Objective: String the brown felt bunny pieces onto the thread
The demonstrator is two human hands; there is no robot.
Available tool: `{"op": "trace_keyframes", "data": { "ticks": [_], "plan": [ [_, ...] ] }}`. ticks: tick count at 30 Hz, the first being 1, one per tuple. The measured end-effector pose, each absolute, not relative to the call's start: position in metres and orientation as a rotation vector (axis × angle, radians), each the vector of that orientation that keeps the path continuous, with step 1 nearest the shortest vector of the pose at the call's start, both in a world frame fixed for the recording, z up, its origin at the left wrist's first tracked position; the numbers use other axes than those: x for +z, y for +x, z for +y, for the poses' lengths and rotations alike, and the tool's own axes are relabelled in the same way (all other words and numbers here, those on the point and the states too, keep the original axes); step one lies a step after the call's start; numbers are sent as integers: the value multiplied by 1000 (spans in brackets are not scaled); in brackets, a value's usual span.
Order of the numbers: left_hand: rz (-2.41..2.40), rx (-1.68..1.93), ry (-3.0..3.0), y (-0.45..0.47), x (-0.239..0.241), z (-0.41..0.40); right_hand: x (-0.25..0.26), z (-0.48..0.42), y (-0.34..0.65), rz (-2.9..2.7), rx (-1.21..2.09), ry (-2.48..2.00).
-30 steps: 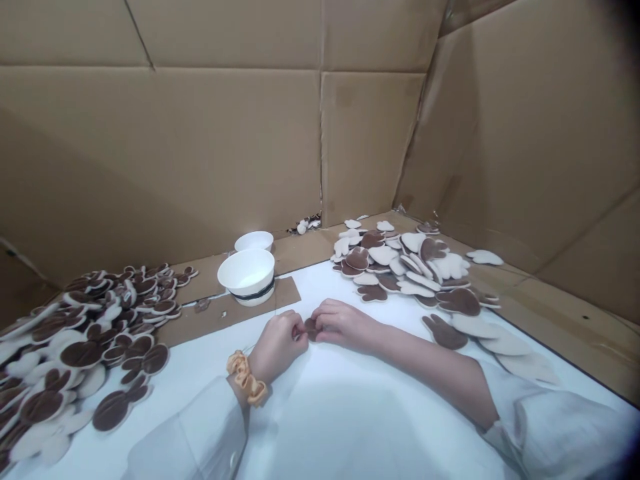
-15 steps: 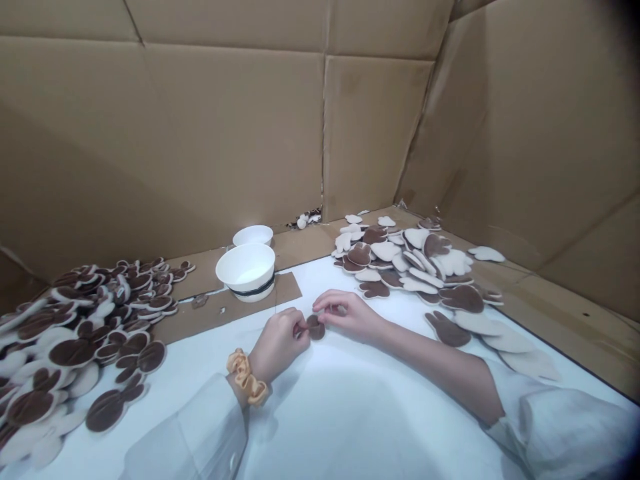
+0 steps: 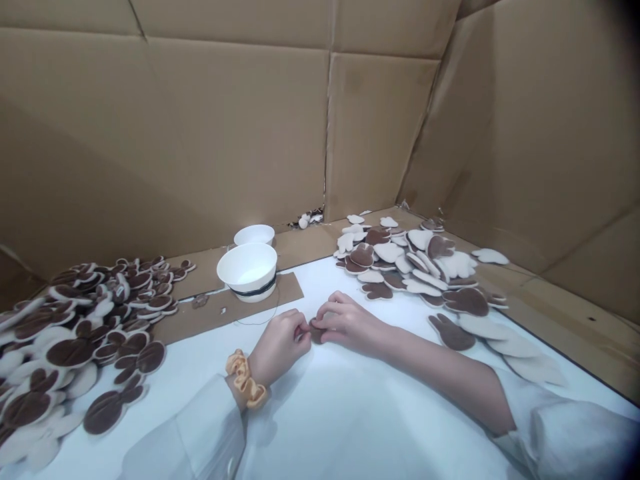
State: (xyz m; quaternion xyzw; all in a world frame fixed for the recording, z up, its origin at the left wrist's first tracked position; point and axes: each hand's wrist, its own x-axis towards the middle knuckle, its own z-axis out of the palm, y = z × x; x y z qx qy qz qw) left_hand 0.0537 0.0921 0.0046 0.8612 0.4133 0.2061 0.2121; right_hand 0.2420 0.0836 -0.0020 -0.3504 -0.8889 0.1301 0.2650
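A small brown fabric piece (image 3: 317, 335) lies low over the white tabletop, partly covered by my fingers. My left hand (image 3: 283, 343), with a yellow scrunchie (image 3: 246, 380) round its wrist, is closed in a pinch at the piece's left edge. From the other side, the fingertips of my right hand (image 3: 347, 323) are pressed together on its top and right. Behind my left hand a thin thread (image 3: 257, 323) curves across the table. Whether a needle is in either hand is too small to tell.
Two white bowls (image 3: 247, 263) stand on cardboard behind my hands; the front one has a dark band. Brown-and-white plush shapes are heaped at left (image 3: 135, 343), and flat brown and white pieces (image 3: 465, 300) at right. Cardboard walls (image 3: 225, 133) enclose the table.
My right fingers have closed in from the right edge onto the brown piece, covering more of it. My left hand has barely moved. The thread beside it now shows more clearly.
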Motion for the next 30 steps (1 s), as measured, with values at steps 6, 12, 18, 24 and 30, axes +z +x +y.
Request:
{"op": "trace_keyframes", "data": {
  "ticks": [6, 12, 18, 24, 30],
  "plan": [
    [1154, 552, 2410, 53, 4, 93, -1, 80, 236, -2351, 433, -1076],
    [1156, 557, 2404, 53, 5, 93, -4, 85, 236, -2316, 465, -1101],
    [1179, 577, 2441, 55, 2, 92, -13, 82, 236, -2105, 600, -1149],
    [1230, 587, 2457, 56, -1, 91, -7, 91, 246, -1789, 898, -1172],
    [1225, 593, 2478, 55, -3, 91, 9, 89, 249, -1799, 692, -1262]
  ]
}}
